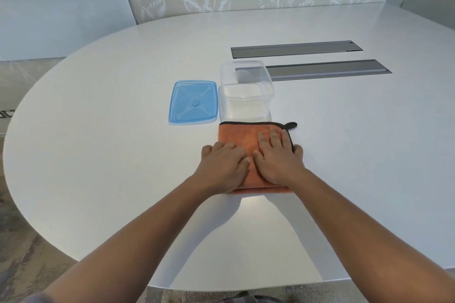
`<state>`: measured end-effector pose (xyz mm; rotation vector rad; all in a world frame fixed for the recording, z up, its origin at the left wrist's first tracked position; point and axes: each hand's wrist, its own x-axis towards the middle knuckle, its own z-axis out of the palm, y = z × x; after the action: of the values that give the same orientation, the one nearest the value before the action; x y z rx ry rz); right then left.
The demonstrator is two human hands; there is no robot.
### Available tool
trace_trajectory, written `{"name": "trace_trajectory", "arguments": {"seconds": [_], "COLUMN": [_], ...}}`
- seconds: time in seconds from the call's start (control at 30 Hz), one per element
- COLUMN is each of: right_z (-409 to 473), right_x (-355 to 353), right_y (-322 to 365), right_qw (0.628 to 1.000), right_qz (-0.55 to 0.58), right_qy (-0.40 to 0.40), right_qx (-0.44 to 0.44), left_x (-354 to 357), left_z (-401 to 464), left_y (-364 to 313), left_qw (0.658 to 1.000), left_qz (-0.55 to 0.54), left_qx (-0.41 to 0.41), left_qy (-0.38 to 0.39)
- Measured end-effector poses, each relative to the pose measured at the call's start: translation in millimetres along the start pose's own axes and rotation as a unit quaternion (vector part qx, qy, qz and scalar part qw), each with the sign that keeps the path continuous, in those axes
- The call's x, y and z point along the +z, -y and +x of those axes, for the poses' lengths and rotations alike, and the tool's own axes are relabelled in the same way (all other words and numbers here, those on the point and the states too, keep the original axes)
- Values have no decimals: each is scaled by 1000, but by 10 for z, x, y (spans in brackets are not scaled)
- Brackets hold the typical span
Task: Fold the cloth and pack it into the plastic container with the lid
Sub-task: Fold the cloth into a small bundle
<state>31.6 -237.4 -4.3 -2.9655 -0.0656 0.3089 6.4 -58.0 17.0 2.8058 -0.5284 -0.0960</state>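
An orange cloth with a dark hem and a small hanging loop lies folded on the white table, just in front of me. My left hand rests flat on its left part, fingers together. Beside it my right hand lies palm down on the right part, its thumb past the cloth's right edge. Both hands press on the cloth without gripping it. Right behind the cloth stands the clear plastic container, open and empty. Its blue lid lies flat to the container's left.
Two grey metal cable hatches are set flush in the tabletop behind and right of the container. The round table's edge curves close on the left and near side. A patterned wall stands beyond the table.
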Motion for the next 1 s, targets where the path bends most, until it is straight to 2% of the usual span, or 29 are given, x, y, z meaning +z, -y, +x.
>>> {"name": "trace_trajectory", "arguments": {"seconds": [0.07,0.1,0.4,0.53,0.8,1.0], "right_z": [-18,-24,-87,-141,-147,-117], "right_x": [90,117,192,164,-111,-269], "right_y": [1,4,46,59,38,-115], "right_qw": [1000,1000,996,994,988,983], "right_qz": [-5,-8,-17,-18,-12,87], "right_qy": [-12,-17,-75,-95,-147,-147], "right_qx": [13,16,33,44,38,60], "left_x": [68,132,412,386,357,300], "left_z": [38,49,43,6,-97,-153], "left_y": [-51,-63,88,191,242,235], "left_qw": [997,996,1000,998,993,989], "left_qz": [-10,-15,3,5,-31,-40], "left_qx": [17,30,6,51,113,139], "left_qy": [-79,-87,-9,35,2,4]}}
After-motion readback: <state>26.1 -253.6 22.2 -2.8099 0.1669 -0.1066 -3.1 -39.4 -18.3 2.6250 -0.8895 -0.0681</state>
